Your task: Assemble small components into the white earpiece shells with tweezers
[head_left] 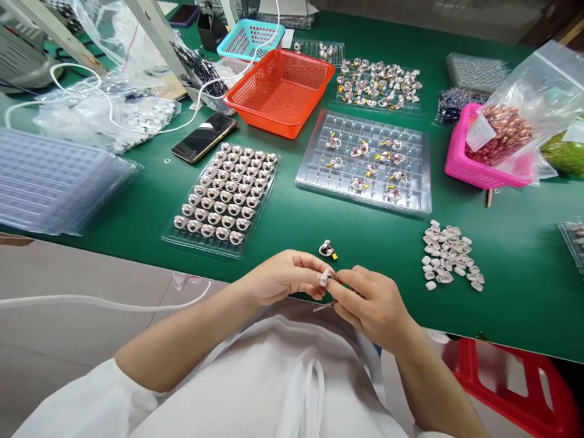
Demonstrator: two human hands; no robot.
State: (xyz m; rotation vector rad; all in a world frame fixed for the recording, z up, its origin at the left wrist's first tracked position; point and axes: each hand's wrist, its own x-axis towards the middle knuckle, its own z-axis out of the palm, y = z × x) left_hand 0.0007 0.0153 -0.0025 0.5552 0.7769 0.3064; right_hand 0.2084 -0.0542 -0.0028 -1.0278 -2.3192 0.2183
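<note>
My left hand (285, 277) pinches a small white shell piece (324, 278) at the near edge of the green table (137, 201). My right hand (369, 301) meets it fingertip to fingertip and grips thin metal tweezers (325, 304), whose tips point left below the piece. Just beyond my fingers, one finished small part (327, 249) with a yellow tip lies on the table. To the right sits a loose pile of white shells (449, 254). A clear tray of white ring-shaped parts (225, 198) stands to the left, and a clear grid tray with several assembled parts (365, 161) lies ahead.
An orange basket (280, 91), a teal basket (250, 38) and a pink basket (483, 164) with a bag of copper coils (502, 131) stand further back. A phone (204, 137) lies left of the orange basket. Stacked clear trays (55, 179) fill the left; a red stool (515, 389) is below right.
</note>
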